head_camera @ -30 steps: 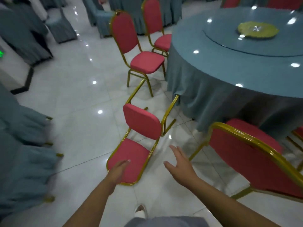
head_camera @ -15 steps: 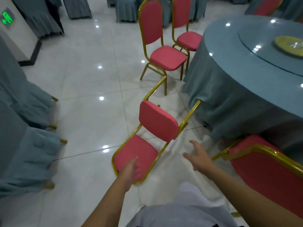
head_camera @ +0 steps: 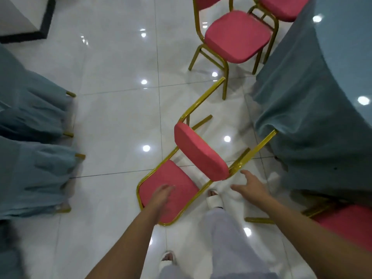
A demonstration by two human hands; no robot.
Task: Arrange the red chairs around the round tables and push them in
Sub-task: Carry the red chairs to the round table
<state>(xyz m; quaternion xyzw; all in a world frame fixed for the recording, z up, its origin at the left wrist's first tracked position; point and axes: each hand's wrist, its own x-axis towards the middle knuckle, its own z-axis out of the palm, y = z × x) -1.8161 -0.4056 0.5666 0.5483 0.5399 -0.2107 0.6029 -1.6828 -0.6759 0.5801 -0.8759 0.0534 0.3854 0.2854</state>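
A red chair with a gold frame (head_camera: 201, 156) lies tipped on its back on the white tiles, legs pointing toward the round table (head_camera: 322, 93) draped in blue-grey cloth. My left hand (head_camera: 161, 195) hovers open over the chair's backrest pad, blurred; whether it touches is unclear. My right hand (head_camera: 251, 188) is spread open just right of the seat pad, close to the frame, holding nothing. Two upright red chairs, the nearer one (head_camera: 237, 37) and a farther one (head_camera: 281, 7), stand by the table's far side. Another red chair (head_camera: 346, 224) is at the lower right.
Chairs covered in blue-grey cloth (head_camera: 30, 137) line the left side, gold feet showing. A white block with a black base (head_camera: 24, 17) is at the top left. My legs and white slippers (head_camera: 215, 200) stand just behind the fallen chair. Open tiled floor lies between the left chairs and the fallen chair.
I have stepped closer and the view has tilted down. Both hands have moved nearer the fallen chair, the right toward the seat frame. The chair has not moved.
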